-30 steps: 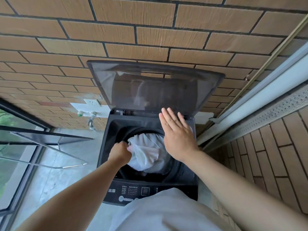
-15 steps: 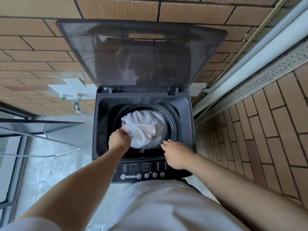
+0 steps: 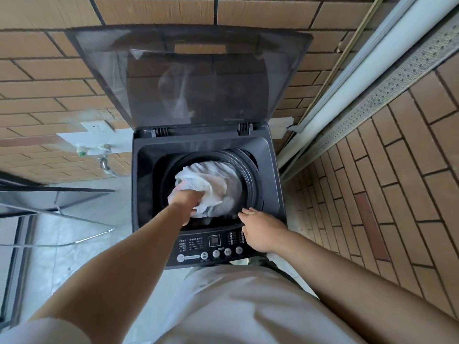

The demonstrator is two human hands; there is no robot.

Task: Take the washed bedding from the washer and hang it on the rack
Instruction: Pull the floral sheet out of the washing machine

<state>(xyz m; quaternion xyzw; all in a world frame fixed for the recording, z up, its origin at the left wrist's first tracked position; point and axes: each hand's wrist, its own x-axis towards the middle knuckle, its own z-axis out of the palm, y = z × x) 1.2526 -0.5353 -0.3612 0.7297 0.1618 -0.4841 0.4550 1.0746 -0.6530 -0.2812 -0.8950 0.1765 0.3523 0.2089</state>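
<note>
Loose pale beige short-sleeved top

Soft daylight, strong wide-angle edge distortion

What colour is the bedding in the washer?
The bedding is white, faintly pinkish; head view.

Inside dark top-load washer lay crumpled white bedding; tinted plastic lid stood behind, button ctrl panel in front.
</note>
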